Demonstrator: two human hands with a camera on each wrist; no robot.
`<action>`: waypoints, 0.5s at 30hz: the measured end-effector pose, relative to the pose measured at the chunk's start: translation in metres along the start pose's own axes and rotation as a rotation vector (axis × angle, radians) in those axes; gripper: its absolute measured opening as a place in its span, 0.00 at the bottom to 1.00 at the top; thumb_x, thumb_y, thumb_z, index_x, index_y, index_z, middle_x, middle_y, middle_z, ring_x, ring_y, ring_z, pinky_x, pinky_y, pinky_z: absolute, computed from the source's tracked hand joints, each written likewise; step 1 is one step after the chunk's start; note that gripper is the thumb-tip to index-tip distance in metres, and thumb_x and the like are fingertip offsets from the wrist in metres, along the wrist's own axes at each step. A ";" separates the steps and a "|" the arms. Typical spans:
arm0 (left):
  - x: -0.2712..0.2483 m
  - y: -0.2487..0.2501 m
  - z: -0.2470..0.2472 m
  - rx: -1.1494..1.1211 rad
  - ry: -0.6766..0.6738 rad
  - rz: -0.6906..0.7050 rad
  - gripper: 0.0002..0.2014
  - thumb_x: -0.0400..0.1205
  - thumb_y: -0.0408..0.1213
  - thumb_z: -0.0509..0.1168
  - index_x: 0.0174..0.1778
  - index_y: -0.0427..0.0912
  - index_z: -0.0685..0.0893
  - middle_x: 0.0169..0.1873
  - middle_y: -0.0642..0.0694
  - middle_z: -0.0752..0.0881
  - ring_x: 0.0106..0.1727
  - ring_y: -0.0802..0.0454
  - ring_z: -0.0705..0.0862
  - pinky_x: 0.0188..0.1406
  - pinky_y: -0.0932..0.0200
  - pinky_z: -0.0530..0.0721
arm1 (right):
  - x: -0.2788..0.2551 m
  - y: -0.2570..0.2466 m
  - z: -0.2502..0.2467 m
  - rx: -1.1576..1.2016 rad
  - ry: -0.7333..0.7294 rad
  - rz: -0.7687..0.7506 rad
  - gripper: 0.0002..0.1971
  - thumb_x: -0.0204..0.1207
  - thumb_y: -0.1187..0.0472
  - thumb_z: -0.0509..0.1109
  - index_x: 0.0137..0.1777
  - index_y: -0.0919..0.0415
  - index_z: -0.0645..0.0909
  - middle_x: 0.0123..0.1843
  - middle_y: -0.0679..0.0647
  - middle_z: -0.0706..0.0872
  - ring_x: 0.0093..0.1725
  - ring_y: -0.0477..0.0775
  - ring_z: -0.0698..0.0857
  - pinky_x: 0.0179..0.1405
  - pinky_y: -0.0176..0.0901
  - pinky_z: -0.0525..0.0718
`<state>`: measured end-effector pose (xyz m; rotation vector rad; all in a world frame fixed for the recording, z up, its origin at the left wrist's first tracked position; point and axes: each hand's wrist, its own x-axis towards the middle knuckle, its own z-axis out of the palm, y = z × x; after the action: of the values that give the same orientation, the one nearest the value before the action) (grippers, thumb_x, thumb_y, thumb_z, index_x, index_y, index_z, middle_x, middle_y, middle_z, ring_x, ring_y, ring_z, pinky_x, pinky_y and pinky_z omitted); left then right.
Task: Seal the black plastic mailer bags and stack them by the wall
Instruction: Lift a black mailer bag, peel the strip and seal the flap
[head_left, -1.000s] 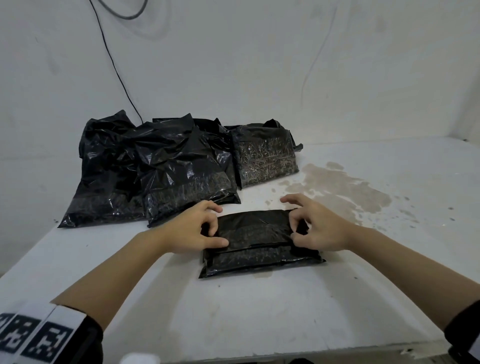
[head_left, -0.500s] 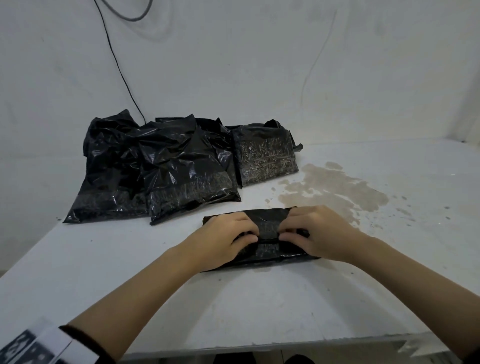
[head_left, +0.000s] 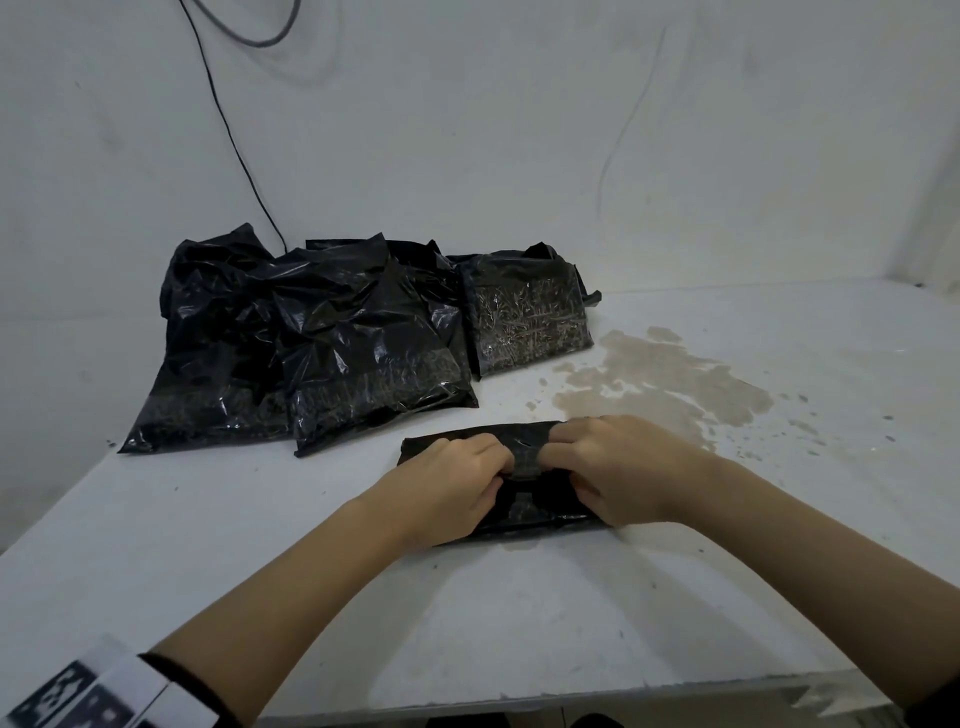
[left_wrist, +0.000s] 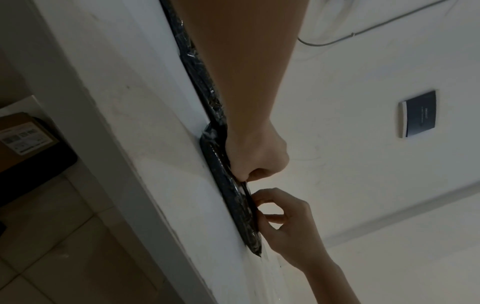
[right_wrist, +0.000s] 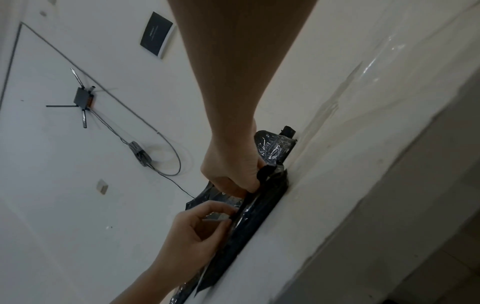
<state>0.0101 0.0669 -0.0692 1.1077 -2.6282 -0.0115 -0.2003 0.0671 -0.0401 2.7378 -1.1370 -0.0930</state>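
Just below the centre of the head view, we see a flat black plastic mailer bag (head_left: 524, 499) lying on the white worktop (head_left: 519, 623). Both hands sit on top of it with fingers curled: the left hand (head_left: 452, 488) pinches the bag's folded flap, and the right hand (head_left: 618, 467) pinches the same flap just beside it, their fingertips nearly touching. Toward the upper left, a heap of crinkled black plastic mailer bags (head_left: 322, 343) rests against the white wall (head_left: 519, 130). A brownish stain (head_left: 670, 374) marks the worktop at right.
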 end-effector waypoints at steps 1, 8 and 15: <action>-0.001 -0.001 -0.001 -0.008 -0.034 -0.018 0.11 0.84 0.32 0.57 0.60 0.38 0.80 0.55 0.45 0.82 0.54 0.44 0.80 0.53 0.56 0.74 | 0.000 0.000 -0.003 0.022 -0.039 0.033 0.14 0.76 0.67 0.59 0.61 0.59 0.77 0.56 0.54 0.78 0.53 0.58 0.79 0.42 0.49 0.78; -0.003 0.000 -0.012 0.009 -0.111 -0.017 0.19 0.82 0.29 0.57 0.68 0.40 0.80 0.62 0.47 0.83 0.62 0.47 0.80 0.60 0.59 0.75 | -0.013 0.009 0.002 0.146 0.060 0.021 0.13 0.74 0.69 0.61 0.51 0.62 0.85 0.47 0.56 0.83 0.45 0.59 0.82 0.36 0.48 0.78; -0.008 -0.006 -0.008 -0.026 -0.165 0.069 0.24 0.75 0.28 0.52 0.64 0.35 0.84 0.60 0.38 0.87 0.64 0.42 0.84 0.67 0.48 0.80 | -0.025 0.013 0.020 0.163 0.277 -0.048 0.12 0.71 0.61 0.60 0.38 0.58 0.86 0.33 0.51 0.80 0.24 0.54 0.78 0.15 0.45 0.77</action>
<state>0.0221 0.0696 -0.0639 1.0480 -2.8013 -0.1280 -0.2289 0.0730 -0.0579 2.8022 -1.0423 0.3772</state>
